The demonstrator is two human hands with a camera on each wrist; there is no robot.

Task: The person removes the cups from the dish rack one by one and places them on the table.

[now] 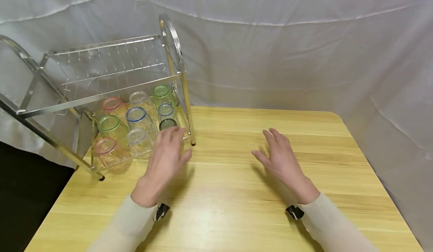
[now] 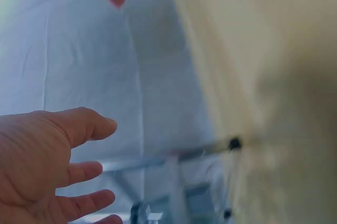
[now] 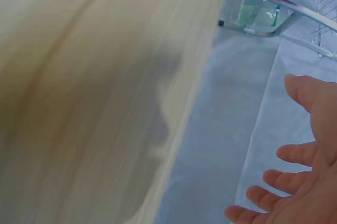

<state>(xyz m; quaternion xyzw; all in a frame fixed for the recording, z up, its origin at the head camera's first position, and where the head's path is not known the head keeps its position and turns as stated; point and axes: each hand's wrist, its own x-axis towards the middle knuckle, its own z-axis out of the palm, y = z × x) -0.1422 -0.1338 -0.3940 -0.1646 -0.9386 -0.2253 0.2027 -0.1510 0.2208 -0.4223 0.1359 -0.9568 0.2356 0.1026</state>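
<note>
My left hand (image 1: pixel 164 155) hovers in front of the metal rack, fingers loosely spread and holding nothing. In the head view it overlaps the rack's front right corner and the dark-topped glass (image 1: pixel 168 123). Several clear glasses with coloured tops stand in rows on the lower tier, among them a green one (image 1: pixel 109 123), a blue one (image 1: pixel 136 114) and a pink one (image 1: pixel 105 146). Over the right half of the table is my right hand (image 1: pixel 279 156), its thumb apart from the relaxed fingers and nothing in its grasp. Both palms (image 2: pixel 31 155) face inward.
The two-tier chrome rack (image 1: pixel 101 101) stands at the table's back left, with a wire upper shelf (image 1: pixel 111 62) and tall looped side handles. A light wooden table (image 1: pixel 223 192) spreads below both hands. Pale cloth (image 1: pixel 270 56) hangs behind it and along the right side.
</note>
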